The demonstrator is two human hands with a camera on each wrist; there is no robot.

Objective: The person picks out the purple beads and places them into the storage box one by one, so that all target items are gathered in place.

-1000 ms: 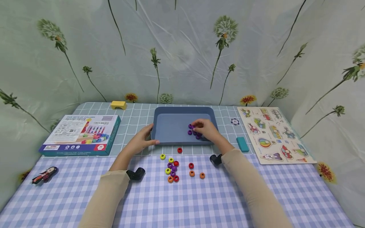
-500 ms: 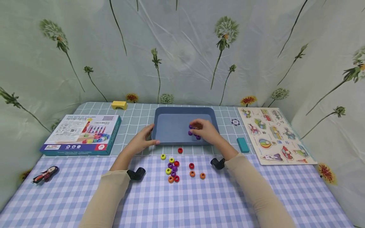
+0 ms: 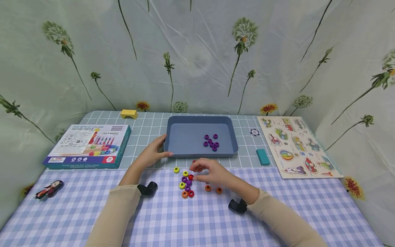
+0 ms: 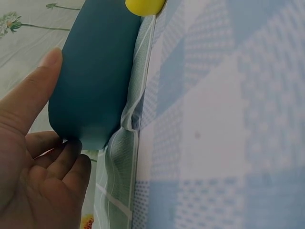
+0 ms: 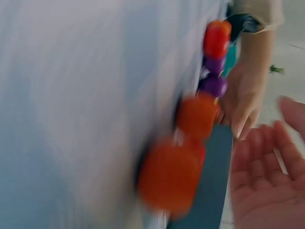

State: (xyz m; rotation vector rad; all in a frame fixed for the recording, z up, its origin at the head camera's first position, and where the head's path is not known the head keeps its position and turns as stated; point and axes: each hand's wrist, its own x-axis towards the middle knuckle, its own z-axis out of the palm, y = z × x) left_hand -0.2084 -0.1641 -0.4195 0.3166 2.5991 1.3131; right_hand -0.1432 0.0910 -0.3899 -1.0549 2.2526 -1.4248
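My left hand [image 3: 149, 154] holds the near left corner of a blue tray [image 3: 185, 137]. In the left wrist view, the thumb lies on the tray's wall [image 4: 97, 76] and the other fingers bend around its end. Inside the tray, at the right, lie several purple beads [image 3: 211, 144]. My right hand [image 3: 214, 174] hovers over the loose beads in front of the tray, fingers spread and holding nothing. Its fingertips are right by a red bead [image 3: 191, 177]. Around it lie yellow beads [image 3: 176, 169], purple beads [image 3: 189, 183] and orange beads [image 3: 208, 188]. The hand hides some red beads.
A boxed bead set [image 3: 87, 145] lies at the left, with a small doll figure [image 3: 49, 189] before it. A yellow block [image 3: 128, 114] stands at the back. Right of the tray are a teal block [image 3: 262, 156], a round chip [image 3: 254, 132] and a wooden picture puzzle [image 3: 299, 147].
My right hand has left the purple beads in the tray and come toward me and left over the loose beads, its fingers opening. My left hand has stayed at the tray's corner.
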